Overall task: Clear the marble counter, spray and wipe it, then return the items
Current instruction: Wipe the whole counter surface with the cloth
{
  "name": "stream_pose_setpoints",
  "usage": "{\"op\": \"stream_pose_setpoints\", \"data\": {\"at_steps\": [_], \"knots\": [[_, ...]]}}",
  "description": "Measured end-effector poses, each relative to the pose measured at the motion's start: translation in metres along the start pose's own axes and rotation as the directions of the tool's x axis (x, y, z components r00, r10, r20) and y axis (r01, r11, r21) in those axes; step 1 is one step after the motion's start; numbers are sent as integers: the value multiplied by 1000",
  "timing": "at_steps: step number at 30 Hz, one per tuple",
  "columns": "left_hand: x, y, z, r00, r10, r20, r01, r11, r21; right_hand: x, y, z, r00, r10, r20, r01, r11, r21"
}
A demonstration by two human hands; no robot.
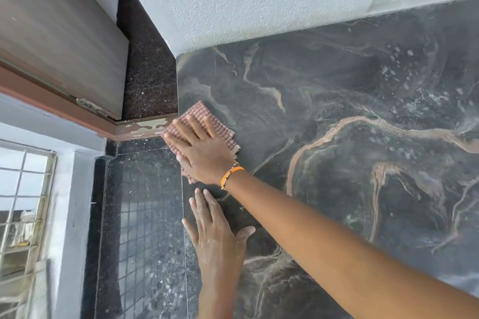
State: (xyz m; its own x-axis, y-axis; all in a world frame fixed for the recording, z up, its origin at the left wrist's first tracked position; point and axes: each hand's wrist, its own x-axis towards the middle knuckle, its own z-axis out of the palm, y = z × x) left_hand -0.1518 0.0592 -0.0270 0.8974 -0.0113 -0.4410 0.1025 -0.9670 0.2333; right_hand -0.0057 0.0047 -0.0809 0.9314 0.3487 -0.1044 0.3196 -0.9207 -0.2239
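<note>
1. Head view: the right hand [204, 149], arm stretched across from the lower right, lies flat with fingers straight and spread, pressing the cloth [207, 122].
2. An orange band [231, 175] circles its wrist.
3. The cloth sits at the desk's [363, 90] left edge, partly overhanging.
4. The left hand [216, 233] rests palm-down, fingers straight, on the desk just nearer, holding nothing.
5. A window [23, 202] stands far left.

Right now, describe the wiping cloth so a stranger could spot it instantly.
Find the dark veined marble counter and follow it to its left edge. There the right hand, with an orange wristband, presses flat on the cloth: pinkish, waffle-checked, the only fabric there.
</note>
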Motion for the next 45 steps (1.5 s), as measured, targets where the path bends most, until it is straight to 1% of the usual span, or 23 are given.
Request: {"op": "stream_pose_setpoints", "data": {"at_steps": [2,4,7,8,10,11,13,16,18,19,20,21,23,26,29,31,33,35,36,38,40,42,45], "knots": [[-4,-4,4,1000,-18,14,18,1000,21,-14,0,3,992,-118,34,119,992,-42],[-8,-1,8,998,-17,61,15,999,37,-33,18,2,991,-132,25,133,990,-38],[-18,13,15,995,76,57,-79,996,44,-65,62,-5,1000,-12,-22,11,999,-50],[-20,18,18,992,114,54,-116,992,39,-76,81,-9,997,58,-47,-61,997,-51],[-23,24,24,984,162,73,-169,981,95,-99,121,-18,968,234,-91,-238,971,-34],[-23,24,27,983,161,83,-171,978,123,-112,142,-22,938,329,-111,-334,942,-28],[-19,24,29,986,157,59,-163,979,119,-142,180,-29,851,507,-134,-512,859,1],[-19,24,30,984,173,32,-175,983,63,-193,210,-30,679,719,-151,-715,694,88],[-18,26,31,985,169,22,-170,985,35,-217,205,-23,568,809,-152,-799,586,134],[-18,26,32,987,160,16,-161,987,21,-223,194,-18,537,831,-145,-820,555,142],[-18,27,32,988,157,12,-157,988,14,-225,180,-13,527,838,-140,-828,544,139],[-18,27,33,988,153,11,-153,988,14,-222,165,-9,537,832,-138,-825,552,123],[-17,28,33,989,150,11,-150,988,31,-206,135,-2,594,792,-143,-790,608,87],[-16,30,32,990,144,14,-144,988,59,-159,98,2,733,668,-133,-665,743,66],[-17,31,32,989,145,15,-146,985,88,-116,63,2,863,497,-92,-495,867,48],[-17,31,30,989,145,10,-145,985,96,-105,46,2,940,338,-50,-338,941,16],[-20,33,29,991,136,16,-137,986,93,-115,48,2,982,190,-17,-190,982,-10],[-25,40,30,996,91,17,-92,993,78,-135,66,-1,995,101,-8,-101,994,-36],[-28,49,31,997,73,9,-74,995,70,-147,81,-3,996,85,-9,-86,995,-46],[-33,73,37,996,84,-11,-83,996,42,-171,116,-10,994,111,-7,-112,992,-59],[-35,107,46,988,154,1,-154,988,14,-198,158,-19,983,185,-14,-185,980,-67],[-33,143,55,966,259,15,-259,964,55,-226,204,-28,959,282,-33,-284,956,-68],[-28,194,68,932,358,55,-362,927,97,-270,273,-40,884,463,-58,-466,883,-56]]}}
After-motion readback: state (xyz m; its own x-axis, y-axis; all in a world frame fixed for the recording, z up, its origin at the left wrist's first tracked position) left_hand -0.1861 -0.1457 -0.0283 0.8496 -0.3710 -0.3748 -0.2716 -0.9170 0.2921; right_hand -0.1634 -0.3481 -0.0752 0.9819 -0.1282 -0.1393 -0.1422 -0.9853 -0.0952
